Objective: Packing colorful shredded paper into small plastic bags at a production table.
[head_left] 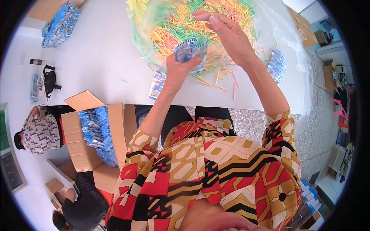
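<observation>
My left hand (179, 70) grips a clear plastic packet (186, 52) with blue-and-white striped edges, its mouth spread apart and something greenish showing at the top. Above and to the right of it, my right hand (228, 35) hovers over a big heap of thin coloured sticks (177, 32) in green, yellow, orange and pink. Its fingers are stretched toward the left, and I see nothing held in them. The heap lies on a large clear plastic bag (271, 23). Another flat packet (157, 85) lies on the table beside my left wrist.
Stacked packets (276, 66) lie right of my right forearm. A cardboard box (79, 142) of blue packets stands at the table's near left edge. A bundle of blue packets (61, 26) and a black strapped item (50, 81) are on the left. Two other people sit at lower left.
</observation>
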A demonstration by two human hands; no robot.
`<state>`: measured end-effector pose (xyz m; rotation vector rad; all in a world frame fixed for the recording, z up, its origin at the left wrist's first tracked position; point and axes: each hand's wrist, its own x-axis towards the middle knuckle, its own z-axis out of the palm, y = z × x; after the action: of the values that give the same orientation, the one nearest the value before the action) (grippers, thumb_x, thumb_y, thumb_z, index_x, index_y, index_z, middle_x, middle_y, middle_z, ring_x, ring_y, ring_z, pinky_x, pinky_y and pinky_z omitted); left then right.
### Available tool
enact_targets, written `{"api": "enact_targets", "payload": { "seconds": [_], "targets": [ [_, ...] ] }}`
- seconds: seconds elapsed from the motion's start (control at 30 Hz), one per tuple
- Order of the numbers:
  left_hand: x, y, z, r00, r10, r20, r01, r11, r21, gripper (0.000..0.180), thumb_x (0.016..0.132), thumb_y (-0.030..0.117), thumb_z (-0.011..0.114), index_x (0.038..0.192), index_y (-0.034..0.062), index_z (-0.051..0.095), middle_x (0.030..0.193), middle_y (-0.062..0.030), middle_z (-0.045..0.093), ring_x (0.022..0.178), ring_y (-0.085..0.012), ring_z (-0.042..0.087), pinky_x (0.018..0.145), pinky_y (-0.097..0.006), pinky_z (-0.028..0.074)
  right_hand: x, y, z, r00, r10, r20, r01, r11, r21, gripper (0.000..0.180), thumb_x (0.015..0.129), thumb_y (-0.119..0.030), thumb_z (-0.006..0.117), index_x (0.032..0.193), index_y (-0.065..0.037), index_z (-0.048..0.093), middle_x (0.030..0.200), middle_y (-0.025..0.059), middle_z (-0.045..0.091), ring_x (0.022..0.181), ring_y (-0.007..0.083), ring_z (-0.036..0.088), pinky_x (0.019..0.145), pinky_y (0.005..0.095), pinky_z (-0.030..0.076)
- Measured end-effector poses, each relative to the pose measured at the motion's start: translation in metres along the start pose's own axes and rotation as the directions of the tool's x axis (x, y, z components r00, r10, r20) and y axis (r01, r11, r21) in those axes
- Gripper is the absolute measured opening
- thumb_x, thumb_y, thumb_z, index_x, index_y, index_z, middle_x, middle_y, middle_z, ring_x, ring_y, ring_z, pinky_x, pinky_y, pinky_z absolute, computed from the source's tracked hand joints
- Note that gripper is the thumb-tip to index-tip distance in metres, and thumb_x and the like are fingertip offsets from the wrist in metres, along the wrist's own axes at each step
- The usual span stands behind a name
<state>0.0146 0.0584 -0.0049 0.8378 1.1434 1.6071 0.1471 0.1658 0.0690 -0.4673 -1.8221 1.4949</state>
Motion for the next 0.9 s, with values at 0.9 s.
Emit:
{"api": "enact_targets", "payload": {
  "seconds": [0.9],
  "targets": [
    [-0.025, -0.002, -0.026, 0.996, 0.044, -0.080, -0.034, 0.991, 0.127, 0.033, 0.072, 0.005, 0.074, 0.103, -0.0008, 0.061, 0.092, -0.0026, 0.065, 0.081, -0.0100, 0.059, 0.076, -0.027, 0.049, -0.008, 0.011, 0.029, 0.994, -0.105, 0.016, 0.104, 0.929, -0.355, 0.018, 0.083, -0.012, 0.063, 0.095, 0.000, 0.066, 0.089, 0.0071, 0.066, 0.080, 0.0106, 0.057, 0.073, 0.0259, 0.045]
  ]
}}
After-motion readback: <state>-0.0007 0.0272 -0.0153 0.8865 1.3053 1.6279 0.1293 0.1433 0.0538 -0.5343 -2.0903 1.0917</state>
